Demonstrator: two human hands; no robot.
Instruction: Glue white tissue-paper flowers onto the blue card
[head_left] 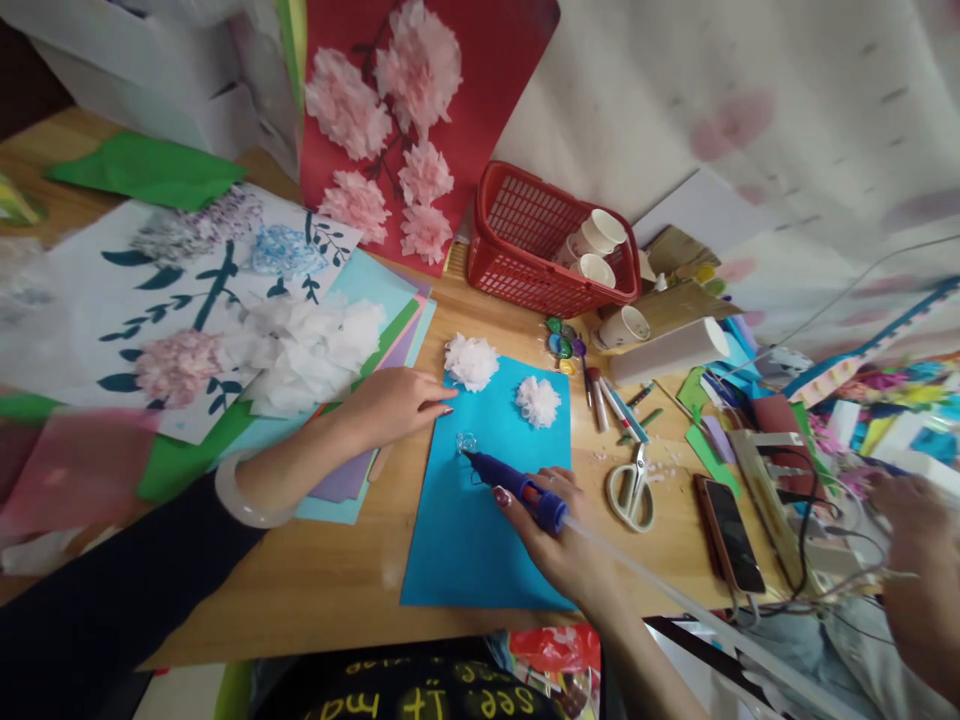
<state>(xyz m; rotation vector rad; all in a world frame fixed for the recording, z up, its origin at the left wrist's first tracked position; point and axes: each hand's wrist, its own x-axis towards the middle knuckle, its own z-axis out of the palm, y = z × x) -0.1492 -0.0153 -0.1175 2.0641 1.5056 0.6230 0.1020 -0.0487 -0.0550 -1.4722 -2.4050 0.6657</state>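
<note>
My right hand (555,525) is wrapped around a dark blue hot glue gun (510,480), a clear glue stick trailing from its back. The gun's nozzle touches or hovers just above a patch of clear glue (466,441) on a blue sheet of paper (480,550). Fingers stretched and thumb apart, my left hand (401,405) rests at the sheet's left edge with nothing in it. Just beyond its fingertips is a white tissue-paper flower (471,361) at the sheet's top left corner. A second white paper flower (538,402) lies near the top right.
White scissors (634,490), pens and a phone (731,535) lie to the right. Behind stands a red basket (525,240) holding paper cups. Finished flower pictures (165,300) and coloured papers cover the left. A power strip (765,500) with cables and another person's hand (915,530) are far right.
</note>
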